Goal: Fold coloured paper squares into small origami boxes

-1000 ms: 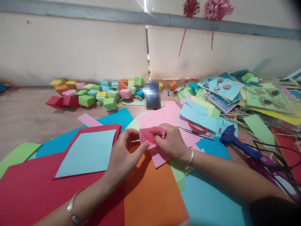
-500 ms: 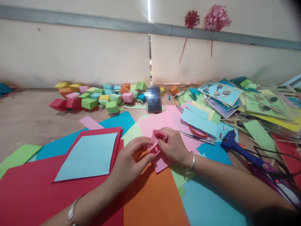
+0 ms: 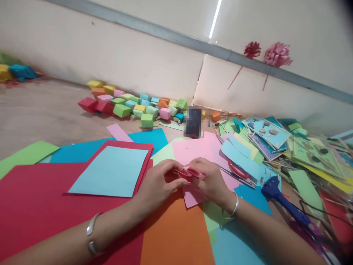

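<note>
A small folded pink paper piece (image 3: 190, 172) sits between both my hands, low over the sheets on the floor. My left hand (image 3: 158, 184) pinches its left side with thumb and fingers closed. My right hand (image 3: 211, 180) grips its right side, fingers curled over it. Under them lie a pink sheet (image 3: 193, 195) and an orange sheet (image 3: 176, 235). Each wrist wears a silver bangle.
Big red (image 3: 41, 198), light blue (image 3: 113, 171) and green sheets cover the floor. Red-handled scissors (image 3: 234, 171) and a blue glue gun (image 3: 284, 202) lie to the right, with craft cards (image 3: 266, 130) beyond. Several folded paper boxes (image 3: 132, 106) are piled near the wall.
The pink piece has been pressed flatter and lower between my hands. The camera has tilted and swung, so the wall now slants.
</note>
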### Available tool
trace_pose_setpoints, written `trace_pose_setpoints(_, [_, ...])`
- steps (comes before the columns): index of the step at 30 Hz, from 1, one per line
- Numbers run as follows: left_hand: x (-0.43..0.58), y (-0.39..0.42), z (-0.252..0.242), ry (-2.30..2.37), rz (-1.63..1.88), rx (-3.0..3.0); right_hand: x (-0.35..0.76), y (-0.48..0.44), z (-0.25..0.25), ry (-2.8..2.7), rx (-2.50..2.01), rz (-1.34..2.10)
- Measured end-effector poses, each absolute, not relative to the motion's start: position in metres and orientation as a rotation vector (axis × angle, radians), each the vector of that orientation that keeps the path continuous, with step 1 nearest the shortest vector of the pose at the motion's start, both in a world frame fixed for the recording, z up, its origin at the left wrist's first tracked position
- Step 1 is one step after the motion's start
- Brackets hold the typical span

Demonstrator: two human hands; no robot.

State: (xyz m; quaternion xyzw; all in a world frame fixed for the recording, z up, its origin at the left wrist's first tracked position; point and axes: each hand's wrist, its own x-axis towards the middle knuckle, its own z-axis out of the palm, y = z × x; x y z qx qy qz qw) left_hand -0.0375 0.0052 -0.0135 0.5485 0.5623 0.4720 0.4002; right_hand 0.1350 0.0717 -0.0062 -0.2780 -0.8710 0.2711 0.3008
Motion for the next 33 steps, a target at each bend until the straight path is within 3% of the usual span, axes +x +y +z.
trace_pose_setpoints(7, [-0.038, 0.007, -0.016, 1.419, 1.229, 1.372, 0.136, 0.068, -0.002, -2.443, -0.659, 0.549])
trace_pose_setpoints(14, [-0.035, 0.006, -0.017, 1.346, 1.359, 1.368, 0.138, 0.068, 0.005, -2.25, -0.729, 0.733])
trace_pose_setpoints(25, [-0.026, 0.003, -0.012, 0.829, 1.246, 0.51, 0.138, 0.064, 0.01, -2.065, -0.728, 0.729])
trace_pose_setpoints(33, [-0.026, 0.002, -0.012, 0.724, 1.189, 0.393, 0.141, 0.065, 0.015, -2.161, -0.624, 0.831])
